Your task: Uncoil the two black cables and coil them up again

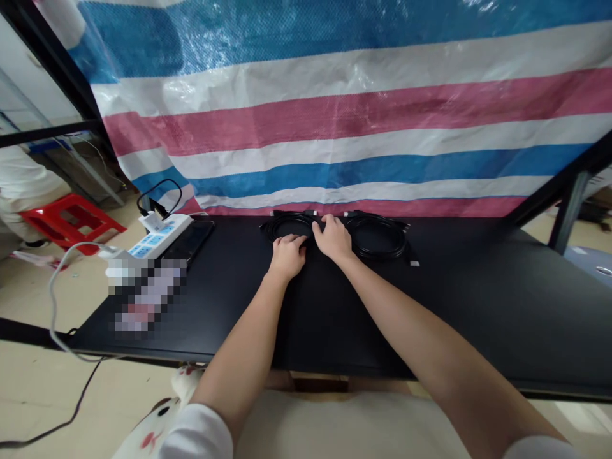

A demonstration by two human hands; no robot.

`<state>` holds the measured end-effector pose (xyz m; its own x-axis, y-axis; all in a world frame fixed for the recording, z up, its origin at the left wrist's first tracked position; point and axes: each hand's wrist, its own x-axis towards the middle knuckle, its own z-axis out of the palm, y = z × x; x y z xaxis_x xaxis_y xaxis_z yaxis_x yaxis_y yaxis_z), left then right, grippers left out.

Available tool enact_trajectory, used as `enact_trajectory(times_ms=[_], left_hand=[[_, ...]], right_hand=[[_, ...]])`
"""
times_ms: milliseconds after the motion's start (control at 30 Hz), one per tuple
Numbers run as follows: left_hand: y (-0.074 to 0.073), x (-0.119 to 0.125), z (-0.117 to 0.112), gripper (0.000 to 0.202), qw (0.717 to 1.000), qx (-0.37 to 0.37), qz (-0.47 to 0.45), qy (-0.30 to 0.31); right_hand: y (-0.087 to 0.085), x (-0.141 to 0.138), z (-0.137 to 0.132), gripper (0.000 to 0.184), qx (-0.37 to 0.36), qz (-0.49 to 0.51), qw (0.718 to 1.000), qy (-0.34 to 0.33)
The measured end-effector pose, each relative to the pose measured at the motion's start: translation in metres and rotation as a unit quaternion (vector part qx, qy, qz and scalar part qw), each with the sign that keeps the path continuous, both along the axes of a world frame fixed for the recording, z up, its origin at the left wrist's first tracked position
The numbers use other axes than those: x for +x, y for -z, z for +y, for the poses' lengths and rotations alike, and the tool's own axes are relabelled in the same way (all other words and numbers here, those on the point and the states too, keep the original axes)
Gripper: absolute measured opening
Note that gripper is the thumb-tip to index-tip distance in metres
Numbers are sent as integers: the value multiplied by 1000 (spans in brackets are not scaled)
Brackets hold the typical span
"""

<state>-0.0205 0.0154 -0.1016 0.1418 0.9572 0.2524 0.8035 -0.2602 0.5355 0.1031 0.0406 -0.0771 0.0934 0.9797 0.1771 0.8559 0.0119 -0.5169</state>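
Two coils of black cable lie side by side at the back of the black table. My left hand [288,256] is at the front edge of the left coiled cable [287,222], its fingers curled over the strands. My right hand [335,239] grips the right side of that same coil, thumb toward the left. Its fingertips are partly hidden. Just right of it lies the right coiled cable [380,254], with a plug and a small white tag at its front right. Connector ends with white tags show at the back of both coils.
A white power strip [165,234] with plugged-in chargers stands at the left of the table [478,299]. Beside it are a dark phone [198,239] and a blurred-out item [153,296]. A striped plastic sheet [335,121] hangs behind. A red stool [71,220] and a seated person are at left.
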Motion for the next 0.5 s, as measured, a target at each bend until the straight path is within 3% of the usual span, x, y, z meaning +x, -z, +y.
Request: enact_trajectory(times_ms=[233,500], left_hand=[[2,5,-2,29,1000,15,6,-10],[8,7,4,39,999,2,53,8]], right_hand=[[-4,51,-10,14,150,14,989,10],[10,118,-17,9,172,37,973,147]])
